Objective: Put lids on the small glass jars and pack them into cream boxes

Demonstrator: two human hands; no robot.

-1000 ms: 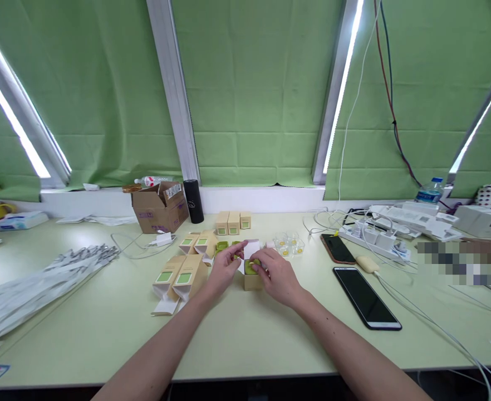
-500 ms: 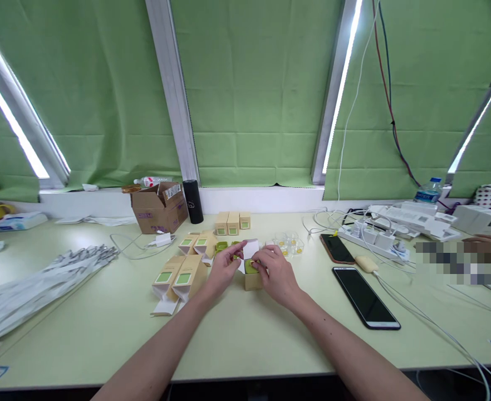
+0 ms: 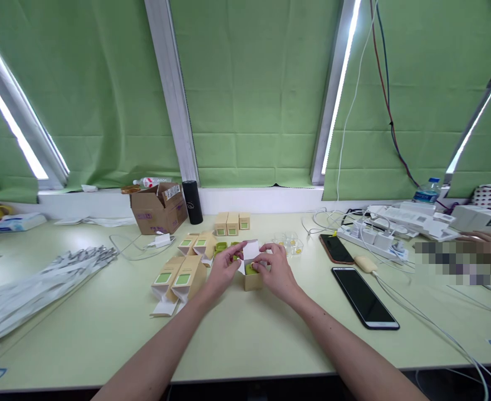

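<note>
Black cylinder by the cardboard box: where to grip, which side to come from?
I'd wrap the middle of the black cylinder, coming in from the right: it stands upright and slim, and the cardboard box crowds its left side.

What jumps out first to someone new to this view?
The big green blinds filling the upper half of the view. Below them, front and center, the left hand and right hand meet at a small open tan box with a green item in it. Then the large dark-screened phone lying to their right, and the white strips fanned at far left.
</note>
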